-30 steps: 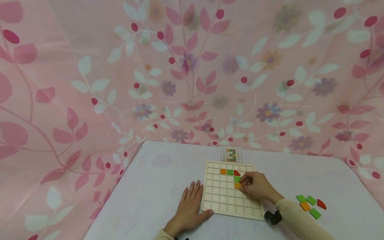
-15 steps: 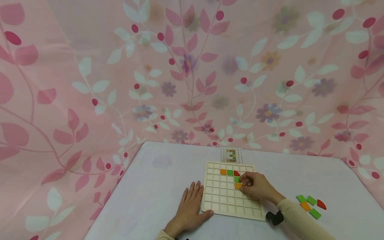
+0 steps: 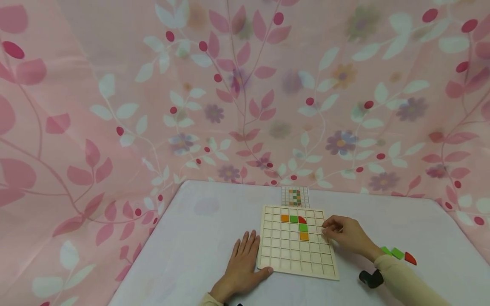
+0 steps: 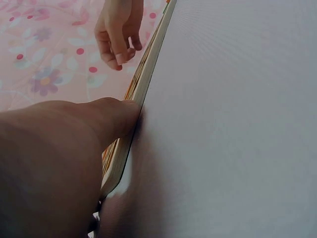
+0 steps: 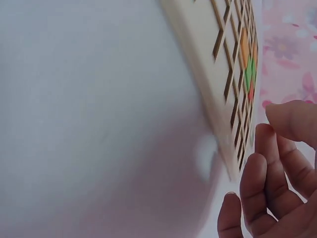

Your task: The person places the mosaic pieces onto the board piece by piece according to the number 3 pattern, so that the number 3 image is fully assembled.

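A pale wooden grid board [image 3: 279,250] lies on the table. Five cells in its upper part hold flat tiles: an orange square [image 3: 285,218], a green square [image 3: 294,219] and a red quarter-round tile [image 3: 302,220] in a row, then a green square [image 3: 303,228] and an orange square [image 3: 304,236] running down below the red one. My left hand [image 3: 242,265] rests flat along the board's left side, its thumb on the near left corner. Over the board's right edge hovers my right hand [image 3: 348,233], fingers loosely curled, nothing between them in the right wrist view.
Behind the board lies a printed grid card [image 3: 294,196] with a coloured pattern. Loose tiles lie at the right, among them a green one [image 3: 397,253] and a red quarter-round [image 3: 410,258]; my right forearm hides others. A floral pink curtain [image 3: 245,106] hangs behind the table.
My right hand has left the lower orange tile and moved right to the board's edge, uncovering that tile and the green one above it. The left hand has stayed put.
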A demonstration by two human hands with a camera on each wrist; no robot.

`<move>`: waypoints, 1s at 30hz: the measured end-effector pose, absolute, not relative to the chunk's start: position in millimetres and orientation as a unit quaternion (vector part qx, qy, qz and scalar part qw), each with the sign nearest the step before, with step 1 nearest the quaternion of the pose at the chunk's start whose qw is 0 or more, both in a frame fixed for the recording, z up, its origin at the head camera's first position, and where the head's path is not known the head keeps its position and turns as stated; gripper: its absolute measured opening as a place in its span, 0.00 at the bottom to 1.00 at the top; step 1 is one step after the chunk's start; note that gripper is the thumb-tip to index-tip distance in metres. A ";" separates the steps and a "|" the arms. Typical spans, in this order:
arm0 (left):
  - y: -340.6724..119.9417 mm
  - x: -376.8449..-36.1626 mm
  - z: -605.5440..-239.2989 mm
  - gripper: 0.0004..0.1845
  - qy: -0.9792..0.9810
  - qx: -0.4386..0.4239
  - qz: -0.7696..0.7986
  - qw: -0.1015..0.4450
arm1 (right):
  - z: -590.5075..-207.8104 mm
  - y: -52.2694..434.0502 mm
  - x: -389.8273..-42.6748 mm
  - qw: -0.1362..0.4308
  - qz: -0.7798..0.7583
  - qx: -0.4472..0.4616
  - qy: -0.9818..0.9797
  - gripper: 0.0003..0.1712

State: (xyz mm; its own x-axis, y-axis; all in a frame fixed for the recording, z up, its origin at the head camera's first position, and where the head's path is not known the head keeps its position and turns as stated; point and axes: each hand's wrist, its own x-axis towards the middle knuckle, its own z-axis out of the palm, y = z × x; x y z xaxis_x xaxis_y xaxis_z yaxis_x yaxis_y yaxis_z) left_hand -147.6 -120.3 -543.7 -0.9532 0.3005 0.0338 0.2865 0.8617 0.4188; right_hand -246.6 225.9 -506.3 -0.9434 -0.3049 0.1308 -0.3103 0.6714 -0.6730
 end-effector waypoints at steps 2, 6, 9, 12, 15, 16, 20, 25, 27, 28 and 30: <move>-120.4 -147.1 -543.5 0.52 0.965 0.150 0.215 0.019 | -506.9 235.3 -245.2 0.012 0.350 0.163 -0.922 0.06; -121.2 -145.6 -543.9 0.52 0.963 0.145 0.224 0.031 | -508.3 253.8 -240.1 0.031 0.314 0.147 -0.938 0.07; -121.2 -146.5 -544.3 0.53 0.963 0.145 0.224 0.030 | -507.0 268.1 -236.6 0.041 0.289 0.140 -0.946 0.11; -121.0 -148.2 -543.9 0.53 0.964 0.145 0.220 0.031 | -503.7 283.0 -233.4 0.038 0.267 0.142 -0.953 0.18; -120.9 -150.2 -542.4 0.52 0.964 0.148 0.218 0.031 | -500.7 298.6 -230.1 0.021 0.250 0.147 -0.957 0.25; -121.0 -150.4 -542.3 0.52 0.964 0.148 0.217 0.031 | -500.3 303.6 -229.5 0.015 0.243 0.149 -0.958 0.26; -121.4 -151.2 -541.5 0.52 0.966 0.147 0.212 0.025 | -500.8 320.5 -225.9 -0.001 0.221 0.160 -0.962 0.32; -120.8 -151.4 -542.0 0.52 0.966 0.149 0.210 0.024 | -500.7 335.4 -217.3 -0.011 0.215 0.165 -0.963 0.31; -120.6 -151.3 -542.8 0.52 0.966 0.148 0.211 0.026 | -500.6 339.5 -213.6 -0.011 0.219 0.170 -0.961 0.29; -120.6 -151.2 -543.3 0.52 0.966 0.147 0.212 0.029 | -501.0 341.2 -211.9 -0.011 0.221 0.173 -0.960 0.28; -120.6 -151.5 -544.0 0.53 0.966 0.146 0.211 0.029 | -501.7 345.1 -210.0 -0.012 0.223 0.177 -0.959 0.28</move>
State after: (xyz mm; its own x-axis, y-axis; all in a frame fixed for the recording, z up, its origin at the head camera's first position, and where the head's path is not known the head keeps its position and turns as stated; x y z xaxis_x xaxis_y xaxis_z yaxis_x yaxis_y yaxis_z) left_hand -151.5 -120.6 -544.0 -0.9557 0.2944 0.0055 0.2699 0.8683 0.4162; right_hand -210.0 345.1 -501.7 -0.9373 -0.3439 0.0565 -0.3336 0.8384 -0.4311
